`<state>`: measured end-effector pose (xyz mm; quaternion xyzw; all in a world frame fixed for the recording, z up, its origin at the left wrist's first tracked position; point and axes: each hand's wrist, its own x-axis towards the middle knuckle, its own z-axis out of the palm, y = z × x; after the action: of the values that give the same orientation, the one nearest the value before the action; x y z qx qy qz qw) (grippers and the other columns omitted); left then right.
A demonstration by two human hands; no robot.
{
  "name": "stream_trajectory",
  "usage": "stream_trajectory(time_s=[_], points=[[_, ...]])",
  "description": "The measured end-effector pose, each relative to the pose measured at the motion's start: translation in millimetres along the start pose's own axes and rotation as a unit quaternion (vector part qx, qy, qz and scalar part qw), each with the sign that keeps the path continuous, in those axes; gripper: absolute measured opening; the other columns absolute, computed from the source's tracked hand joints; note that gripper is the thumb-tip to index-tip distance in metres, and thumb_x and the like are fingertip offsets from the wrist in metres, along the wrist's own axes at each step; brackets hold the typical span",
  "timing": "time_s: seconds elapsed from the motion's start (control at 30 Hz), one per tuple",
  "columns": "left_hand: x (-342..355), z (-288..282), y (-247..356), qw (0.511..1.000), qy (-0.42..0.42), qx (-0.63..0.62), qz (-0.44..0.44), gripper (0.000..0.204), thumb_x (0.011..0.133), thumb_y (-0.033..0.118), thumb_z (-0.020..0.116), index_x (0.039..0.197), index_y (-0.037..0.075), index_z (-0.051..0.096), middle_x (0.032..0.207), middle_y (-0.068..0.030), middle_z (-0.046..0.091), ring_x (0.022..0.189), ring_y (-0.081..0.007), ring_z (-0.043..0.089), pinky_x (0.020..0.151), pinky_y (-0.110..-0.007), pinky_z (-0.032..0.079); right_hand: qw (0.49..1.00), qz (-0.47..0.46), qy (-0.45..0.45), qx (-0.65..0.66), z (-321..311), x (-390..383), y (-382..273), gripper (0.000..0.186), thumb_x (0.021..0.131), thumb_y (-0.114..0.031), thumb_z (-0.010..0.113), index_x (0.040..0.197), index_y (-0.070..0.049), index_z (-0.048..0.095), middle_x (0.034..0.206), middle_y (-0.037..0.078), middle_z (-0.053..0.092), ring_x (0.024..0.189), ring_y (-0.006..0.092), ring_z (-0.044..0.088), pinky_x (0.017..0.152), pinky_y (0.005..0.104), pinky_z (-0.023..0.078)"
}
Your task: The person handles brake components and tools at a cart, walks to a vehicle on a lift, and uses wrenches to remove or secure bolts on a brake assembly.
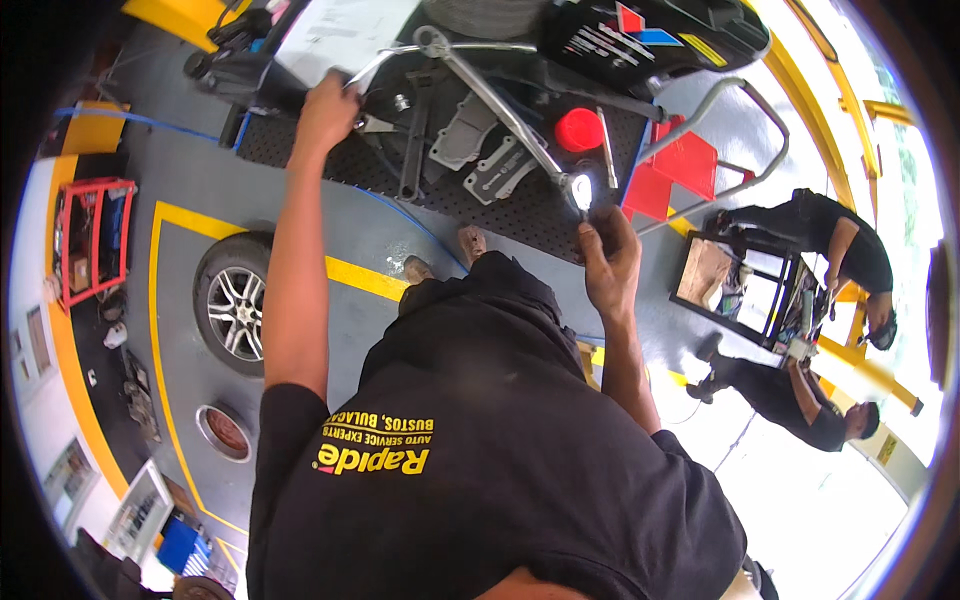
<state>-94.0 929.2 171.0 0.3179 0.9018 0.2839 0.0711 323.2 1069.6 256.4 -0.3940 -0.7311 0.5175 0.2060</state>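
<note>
My left hand (325, 115) is closed around a dark piece at the left of the cart top, beside a thin silver bar; what it is I cannot make out. My right hand (610, 255) grips a shiny metal tool (581, 195), its end glaring, at the lower end of a long silver wrench (485, 90) lying diagonally. On the perforated dark cart top (540, 230) are grey brake pads (502, 172), a dark wrench (415, 140), a round red container (578, 129) and a thin metal tool (607, 145).
A black jug (660, 35) stands at the cart's back, red steps (680, 165) to its right. A loose wheel (235, 300) lies at left, near a red trolley (90, 240). Two co-workers (850, 250) (780, 400) work by another cart (730, 290) at right.
</note>
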Motion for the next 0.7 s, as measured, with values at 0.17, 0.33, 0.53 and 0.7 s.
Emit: stream_trajectory(time_s=[0.17, 0.33, 0.53, 0.7], points=[[-84.2, -25.5, 60.5, 0.9, -0.069, -0.417, -0.106, 0.025, 0.101, 0.016, 0.059, 0.12, 0.0, 0.059, 0.096, -0.008, 0.07, 0.084, -0.0145, 0.061, 0.078, -0.029, 0.049, 0.987, 0.113, -0.09, 0.073, -16.8, 16.3, -8.4, 0.029, 0.107, -0.027, 0.056, 0.096, -0.001, 0.065, 0.071, -0.001, 0.054, 0.065, 0.0069, 0.049, 0.059, 0.0283, 0.041], [-173.0, 12.7, 114.0, 0.719, -0.11, -0.658, -0.195, 0.039, 0.093, 0.012, 0.068, 0.129, 0.005, 0.056, 0.113, -0.0091, 0.064, 0.086, -0.0134, 0.056, 0.078, -0.027, 0.046, 0.935, 0.175, -0.229, 0.208, 4.6, 23.8, -18.2, 0.038, 0.109, -0.035, 0.052, 0.107, -0.001, 0.069, 0.079, -0.003, 0.058, 0.07, 0.0043, 0.049, 0.06, 0.0249, 0.04], [-191.2, 18.7, 178.2, 0.656, -0.143, -0.717, -0.188, 0.039, 0.098, 0.018, 0.067, 0.132, 0.001, 0.057, 0.108, -0.0039, 0.059, 0.072, -0.006, 0.044, 0.066, -0.021, 0.036, 0.837, 0.23, -0.31, 0.388, 21.3, 32.0, -13.6, 0.036, 0.106, -0.031, 0.052, 0.118, 0.0, 0.067, 0.085, 0.0, 0.064, 0.069, 0.0066, 0.054, 0.061, 0.0221, 0.043], [-181.2, 16.9, 198.1, 0.699, -0.148, -0.684, -0.145, 0.043, 0.098, 0.024, 0.071, 0.13, -0.002, 0.06, 0.109, -0.0038, 0.062, 0.072, -0.005, 0.044, 0.064, -0.021, 0.034, 0.825, 0.187, -0.322, 0.425, 10.5, 46.8, -14.3, 0.039, 0.1, -0.04, 0.055, 0.104, -0.003, 0.067, 0.084, 0.002, 0.062, 0.07, 0.0099, 0.05, 0.064, 0.0257, 0.039]])
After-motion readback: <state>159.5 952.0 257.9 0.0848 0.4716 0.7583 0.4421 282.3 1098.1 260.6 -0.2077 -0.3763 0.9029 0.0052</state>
